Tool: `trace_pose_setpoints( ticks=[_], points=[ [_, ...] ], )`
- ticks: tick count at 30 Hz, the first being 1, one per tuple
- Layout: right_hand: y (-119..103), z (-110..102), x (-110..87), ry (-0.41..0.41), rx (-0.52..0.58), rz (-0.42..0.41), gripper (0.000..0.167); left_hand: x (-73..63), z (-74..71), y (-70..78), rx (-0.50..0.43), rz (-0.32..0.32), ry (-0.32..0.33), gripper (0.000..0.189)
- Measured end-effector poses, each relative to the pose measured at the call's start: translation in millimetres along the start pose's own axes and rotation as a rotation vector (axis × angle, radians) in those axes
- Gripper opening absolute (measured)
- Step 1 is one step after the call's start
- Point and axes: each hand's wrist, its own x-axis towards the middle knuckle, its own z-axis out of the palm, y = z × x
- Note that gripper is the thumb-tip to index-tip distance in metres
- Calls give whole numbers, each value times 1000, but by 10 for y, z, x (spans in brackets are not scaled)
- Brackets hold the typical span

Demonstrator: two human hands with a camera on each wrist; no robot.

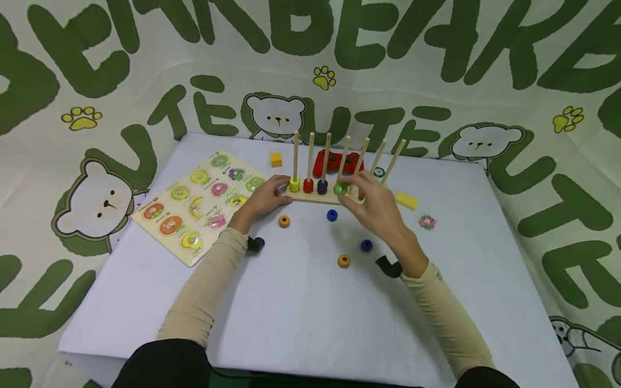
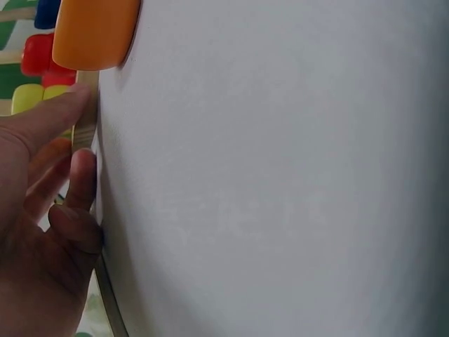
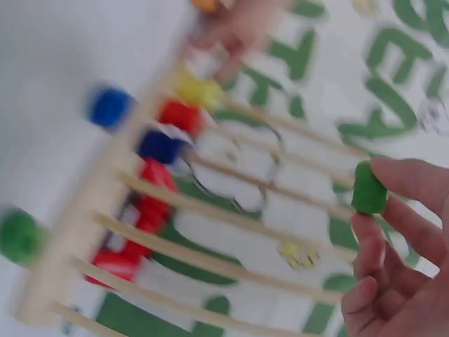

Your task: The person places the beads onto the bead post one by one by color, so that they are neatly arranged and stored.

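A wooden peg stand (image 1: pixel 315 198) with several upright pegs stands at the back middle of the table. Yellow (image 1: pixel 294 185), red (image 1: pixel 308 186) and dark blue beads (image 1: pixel 322 187) sit at the bottom of its first three pegs from the left. My left hand (image 1: pixel 267 198) grips the stand's left end, thumb and fingers at its edge beside the yellow bead. Between thumb and fingertips, my right hand (image 3: pixel 400 246) pinches a green bead (image 3: pixel 369 188). In the right wrist view that bead is out near the peg tops; in the head view it overlaps the fourth peg.
In front of the stand lie orange (image 1: pixel 284 221) and blue beads (image 1: pixel 332 215), plus another green bead (image 3: pixel 21 235). A fruit puzzle board (image 1: pixel 194 207) lies at left. Behind the pegs is a red game controller (image 1: pixel 335 161). Yellow blocks (image 1: pixel 406 201) lie nearby.
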Motion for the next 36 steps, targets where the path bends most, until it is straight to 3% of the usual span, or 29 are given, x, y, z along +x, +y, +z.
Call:
trace_pose_setpoints(
  ticks=[4,6,9,13,19,26,32,36],
  points=[
    [15,-174,323,196,-7,-41,33,-18,35,3,-9,2,-5,68],
    [36,-206,460,243,-34,-58,32,-22,43,2,-4,3,-5,67],
    [84,-215,623,270,-76,-50,30,-22,50,-2,2,0,-6,67],
    [134,-204,738,248,-93,2,32,-18,41,0,9,2,-9,67],
    [157,-180,775,184,-100,73,35,-18,19,11,10,10,-3,66],
    [183,-149,771,153,-128,99,36,-19,15,1,9,10,-4,67],
    [183,-163,727,187,-118,72,43,-19,5,-5,8,6,-2,67],
    [152,-234,539,230,-110,36,41,-21,-12,1,13,15,-1,67]
  ],
)
